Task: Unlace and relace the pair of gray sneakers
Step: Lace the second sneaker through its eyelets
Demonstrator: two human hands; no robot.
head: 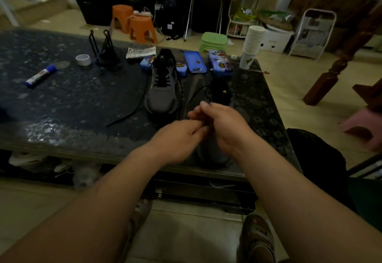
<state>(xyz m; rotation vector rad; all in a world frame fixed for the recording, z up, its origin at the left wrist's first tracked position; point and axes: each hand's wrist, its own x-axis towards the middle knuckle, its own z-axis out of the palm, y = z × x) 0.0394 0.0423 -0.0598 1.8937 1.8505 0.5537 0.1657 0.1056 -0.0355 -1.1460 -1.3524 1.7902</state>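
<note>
Head view, dim light. We note both forearms reaching in from the bottom of the frame and meeting just right of centre.

Left hand (179, 138): fingers curled, tips pinched on the black lace (191, 97) where it meets the other hand. Right hand (223, 122): fingers bent inward, thumb and forefinger closed on the same lace. The contact point is slightly blurred. From the hands the lace arcs up and to the right towards the shoe's dark collar.

Near sneaker (213, 155): directly under both hands at the front edge of the table (72, 97), gray toe towards us, mostly covered by the hands.

Far sneaker (162, 91): just left of the near one and higher in the frame, toe towards us, black lacing across its top. Its loose lace (132, 111) trails down-left over the table.

Behind the shoes we log three blue tins (195, 62) in a row, with a stack of paper cups (253, 43) to their right. Left part of the table: tape roll (83, 59) and glue stick (41, 76), well apart from the shoes
</note>
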